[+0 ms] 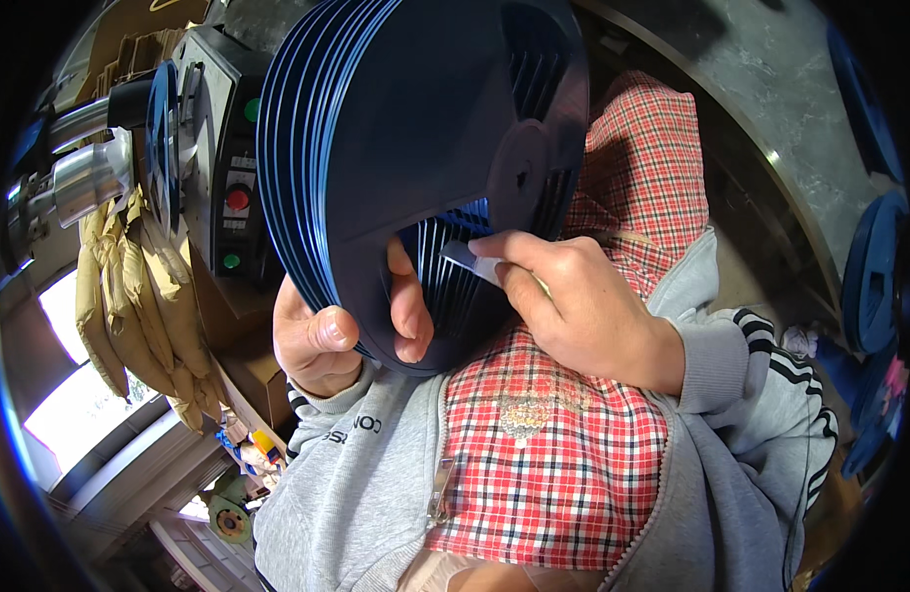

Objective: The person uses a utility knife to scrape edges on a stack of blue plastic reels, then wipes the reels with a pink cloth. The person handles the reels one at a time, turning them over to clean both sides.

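Note:
Upright in front of me is a stack of dark blue plastic spool discs (405,128), each with cut-out windows and a round hub. My left hand (322,340) grips its lower left edge, the thumb outside and the fingertips showing through a window. Between the thumb and fingers of my right hand (583,306) is a small knife (461,258) with a flat blade and a pale handle. Its blade lies at the edge of the same window; whether it touches the plastic I cannot tell. The far side of the stack is hidden.
To the left stands a machine control box (236,187) with a red button and green buttons, beside metal cylinders (90,183). Brown paper sacks (134,306) hang below it. More blue discs (872,271) lie at the right edge. A red checked apron (553,444) covers my lap.

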`<state>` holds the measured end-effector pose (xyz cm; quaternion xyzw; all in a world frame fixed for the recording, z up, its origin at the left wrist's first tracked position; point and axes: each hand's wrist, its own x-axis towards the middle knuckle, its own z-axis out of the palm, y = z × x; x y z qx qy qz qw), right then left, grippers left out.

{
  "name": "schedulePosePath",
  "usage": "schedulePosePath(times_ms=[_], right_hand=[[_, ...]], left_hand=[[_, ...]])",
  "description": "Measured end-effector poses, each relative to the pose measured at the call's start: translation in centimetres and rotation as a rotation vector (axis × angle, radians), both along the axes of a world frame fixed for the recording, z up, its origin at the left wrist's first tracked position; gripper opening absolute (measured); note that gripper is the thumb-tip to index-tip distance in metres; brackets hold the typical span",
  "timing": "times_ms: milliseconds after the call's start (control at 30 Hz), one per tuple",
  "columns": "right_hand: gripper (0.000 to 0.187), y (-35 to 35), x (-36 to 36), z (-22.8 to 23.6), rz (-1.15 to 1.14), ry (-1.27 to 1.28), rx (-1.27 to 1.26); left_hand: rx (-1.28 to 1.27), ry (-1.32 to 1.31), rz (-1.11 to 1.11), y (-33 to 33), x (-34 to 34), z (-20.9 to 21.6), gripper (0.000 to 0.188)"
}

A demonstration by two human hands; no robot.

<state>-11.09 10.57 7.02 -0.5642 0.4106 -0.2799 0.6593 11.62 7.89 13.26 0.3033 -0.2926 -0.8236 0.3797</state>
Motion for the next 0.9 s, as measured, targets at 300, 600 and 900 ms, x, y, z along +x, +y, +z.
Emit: schedulePosePath(times_ms=[300, 600, 900], right_hand=[[0.025, 0.3, 1.2, -1.6, -0.210, -0.122, -0.200], [0.027, 0.5, 0.8, -1.2, -0.041, -0.113, -0.010], [0.024, 0.5, 1.5, -1.8, -0.063, -0.182, -0.183]], left_hand=[[-0.008, -0.007, -0.052, -0.2, 0.2, 0.1, 0.058], [-0.001, 0.025, -0.065, -0.4, 0.2, 0.0, 0.057], [-0.001, 0.039, -0.079, -0.4, 0.3, -0.2, 0.057]])
